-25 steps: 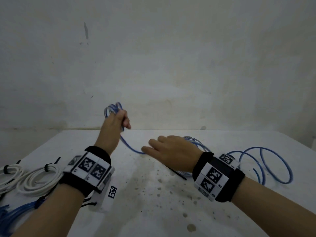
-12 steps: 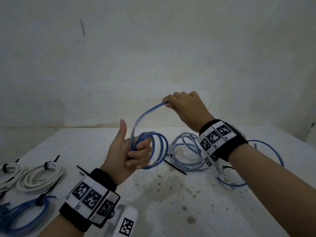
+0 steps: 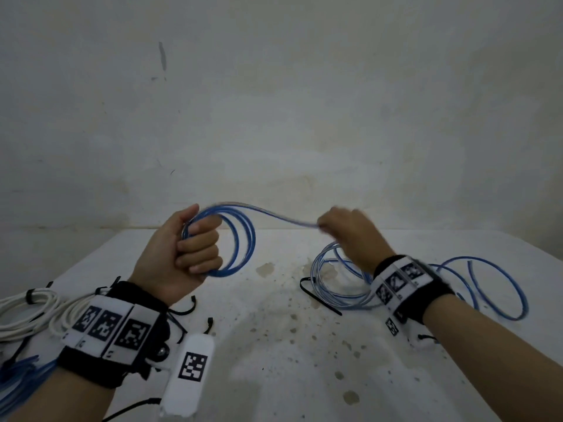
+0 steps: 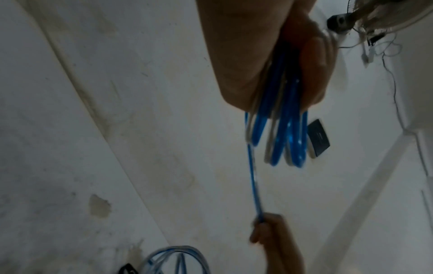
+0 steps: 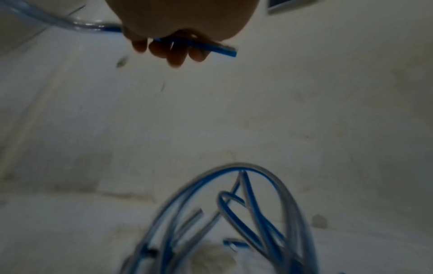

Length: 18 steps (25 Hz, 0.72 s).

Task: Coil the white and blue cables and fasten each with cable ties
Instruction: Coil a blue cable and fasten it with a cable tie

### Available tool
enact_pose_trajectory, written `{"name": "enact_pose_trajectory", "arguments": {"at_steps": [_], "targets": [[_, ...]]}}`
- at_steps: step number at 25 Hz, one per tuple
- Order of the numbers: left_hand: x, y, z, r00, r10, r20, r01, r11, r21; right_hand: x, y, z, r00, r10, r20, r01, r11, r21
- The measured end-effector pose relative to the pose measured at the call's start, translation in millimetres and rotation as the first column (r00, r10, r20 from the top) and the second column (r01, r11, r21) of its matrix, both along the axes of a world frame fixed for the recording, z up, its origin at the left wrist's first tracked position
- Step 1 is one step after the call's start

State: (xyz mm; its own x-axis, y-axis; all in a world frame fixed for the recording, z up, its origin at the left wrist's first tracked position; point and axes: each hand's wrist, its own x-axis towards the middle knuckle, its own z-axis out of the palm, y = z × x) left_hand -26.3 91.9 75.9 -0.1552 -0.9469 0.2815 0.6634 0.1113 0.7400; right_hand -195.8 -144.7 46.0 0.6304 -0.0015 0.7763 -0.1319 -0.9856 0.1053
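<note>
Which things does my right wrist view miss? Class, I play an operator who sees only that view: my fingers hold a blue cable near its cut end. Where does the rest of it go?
Observer: In the head view the blue cable runs to the left into a blue coil of several loops, gripped in the left hand.
Operator: Does the stretch between the hands touch anything?
Observer: No. It arcs through the air from the coil to the right hand, clear of the table.
Operator: Are any cables finished?
Observer: White coils lie at the table's left edge, with black ties round them.
</note>
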Motion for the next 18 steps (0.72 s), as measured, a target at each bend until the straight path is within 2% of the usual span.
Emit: {"name": "enact_pose_trajectory", "arguments": {"at_steps": [2, 4, 5, 7, 8, 10, 12, 14, 15, 16, 17, 18], "targets": [[0.1, 6.0, -3.7, 0.997, 0.009, 0.073, -0.013, 0.998, 0.06, -1.6, -3.9, 21.3, 0.98, 0.039, 0.194, -0.08, 0.976, 0.204], [-5.8, 8.2, -8.4, 0.995, -0.025, 0.097, 0.017, 0.997, 0.081, -3.2, -0.1, 45.7, 0.936, 0.069, 0.346, -0.179, 0.938, 0.297], [-9.3, 7.6, -10.4, 0.995, -0.047, 0.092, 0.039, 0.995, 0.087, -2.6, 1.5, 54.0, 0.915, 0.033, 0.402, -0.161, 0.944, 0.288], [-17.7, 3.5, -14.2, 0.995, -0.089, 0.052, 0.084, 0.993, 0.082, 1.2, 0.5, 62.7, 0.907, -0.11, 0.407, 0.01, 0.971, 0.241], [-20.7, 1.1, -14.5, 0.997, -0.077, 0.031, 0.075, 0.995, 0.071, 3.5, -2.7, 62.2, 0.922, -0.198, 0.333, 0.122, 0.964, 0.237], [-21.5, -5.8, -14.1, 1.0, 0.006, 0.0, -0.006, 1.0, -0.009, 4.5, -5.0, 49.7, 0.939, -0.34, 0.044, 0.321, 0.918, 0.233], [-14.2, -10.3, -11.6, 0.993, 0.102, -0.055, -0.106, 0.991, -0.085, 3.9, 3.1, 25.5, 0.872, -0.401, -0.283, 0.453, 0.878, 0.152], [-4.4, -13.1, -7.3, 0.97, 0.196, -0.146, -0.213, 0.97, -0.118, 5.0, 21.8, 3.4, 0.779, -0.343, -0.525, 0.454, 0.886, 0.095], [-1.5, -17.5, -4.5, 0.949, 0.262, -0.175, -0.285, 0.951, -0.123, 6.7, 33.9, -6.9, 0.763, -0.296, -0.575, 0.418, 0.904, 0.089], [-1.1, -21.5, -1.5, 0.898, 0.401, -0.181, -0.42, 0.904, -0.081, 9.4, 44.6, -18.3, 0.77, -0.266, -0.58, 0.342, 0.939, 0.023], [-1.4, -23.7, 0.6, 0.808, 0.571, -0.148, -0.581, 0.813, -0.034, 11.5, 54.2, -28.8, 0.801, -0.274, -0.532, 0.249, 0.961, -0.12], [0.3, -25.5, 1.6, 0.728, 0.677, -0.111, -0.682, 0.731, -0.011, 11.6, 65.9, -32.8, 0.796, -0.319, -0.514, 0.191, 0.939, -0.286]]}}
